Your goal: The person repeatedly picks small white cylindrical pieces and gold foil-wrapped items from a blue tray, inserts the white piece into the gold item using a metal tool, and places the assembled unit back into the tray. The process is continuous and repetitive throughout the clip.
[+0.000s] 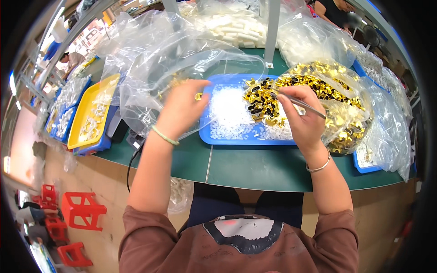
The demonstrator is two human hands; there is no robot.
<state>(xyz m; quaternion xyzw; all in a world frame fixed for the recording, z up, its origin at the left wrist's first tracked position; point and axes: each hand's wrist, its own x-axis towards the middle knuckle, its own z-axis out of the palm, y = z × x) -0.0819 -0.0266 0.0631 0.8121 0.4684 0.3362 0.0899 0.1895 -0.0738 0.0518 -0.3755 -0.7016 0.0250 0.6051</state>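
Observation:
My right hand (302,109) grips a pair of metal tweezers (304,105), their tips over a heap of small curved gold pieces (263,101) on a blue tray (207,134). On the tray's left side lies a pile of small white translucent pieces (227,111), with more below the gold heap. My left hand (182,104), slightly blurred, is just left of the tray, in front of a clear plastic bag (141,88). A small gold piece (198,96) shows between its thumb and fingers.
A large clear bag of gold pieces (346,132) leans on the tray's right side. A yellow tray (93,118) with white parts stands at left. Behind are bags of white parts (232,29) and a metal post (272,32). Red stools (84,209) stand on the floor at left.

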